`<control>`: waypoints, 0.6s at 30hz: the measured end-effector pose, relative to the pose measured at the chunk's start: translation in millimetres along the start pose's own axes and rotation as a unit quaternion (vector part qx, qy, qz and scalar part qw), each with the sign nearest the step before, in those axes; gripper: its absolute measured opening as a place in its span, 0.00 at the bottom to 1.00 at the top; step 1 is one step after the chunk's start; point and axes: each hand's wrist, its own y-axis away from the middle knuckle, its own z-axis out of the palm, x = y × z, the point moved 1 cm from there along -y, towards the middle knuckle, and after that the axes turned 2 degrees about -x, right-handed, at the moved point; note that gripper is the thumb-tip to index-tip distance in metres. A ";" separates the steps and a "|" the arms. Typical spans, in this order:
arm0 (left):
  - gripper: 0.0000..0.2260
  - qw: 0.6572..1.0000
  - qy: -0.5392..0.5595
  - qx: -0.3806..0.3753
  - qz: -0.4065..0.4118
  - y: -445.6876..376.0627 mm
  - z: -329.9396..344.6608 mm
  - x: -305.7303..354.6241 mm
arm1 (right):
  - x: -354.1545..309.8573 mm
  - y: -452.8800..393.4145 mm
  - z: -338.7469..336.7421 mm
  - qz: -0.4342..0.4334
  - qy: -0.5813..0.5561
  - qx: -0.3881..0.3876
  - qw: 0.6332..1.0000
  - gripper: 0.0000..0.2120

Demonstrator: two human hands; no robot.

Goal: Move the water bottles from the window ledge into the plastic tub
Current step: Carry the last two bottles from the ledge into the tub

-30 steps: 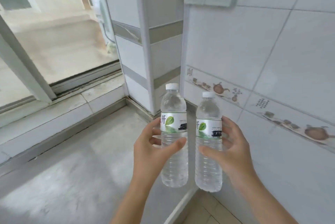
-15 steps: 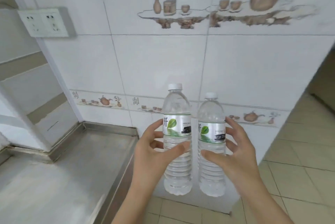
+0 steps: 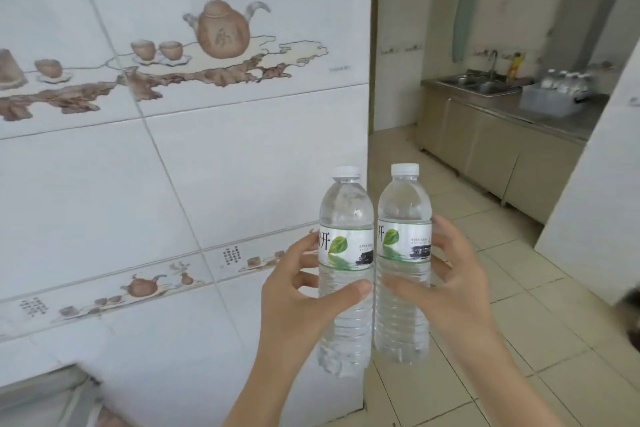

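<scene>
Gripping one upright water bottle apiece, we hold left bottle (image 3: pixel 345 253) in our left hand (image 3: pixel 298 302) and right bottle (image 3: pixel 403 246) in our right hand (image 3: pixel 446 288), bottles side by side; plastic tub (image 3: pixel 550 99) sits on the counter (image 3: pixel 540 118) at two o'clock.

Head-worn view, forward and downward.

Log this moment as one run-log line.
left hand: holds left bottle upright | right hand: holds right bottle upright | plastic tub: far counter, holds bottles | stage: carrying
</scene>
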 end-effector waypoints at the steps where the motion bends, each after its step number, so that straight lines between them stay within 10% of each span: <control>1: 0.32 1.000 0.003 -0.015 0.002 -12.7 13.8 -2.0 | 4.3 -10.4 -8.7 -0.004 0.012 0.015 1.000 0.43; 18: 0.33 0.981 0.087 -0.175 -0.004 -198.3 261.4 -12.6 | 55.2 -170.9 -190.5 0.049 0.082 0.211 0.973 0.43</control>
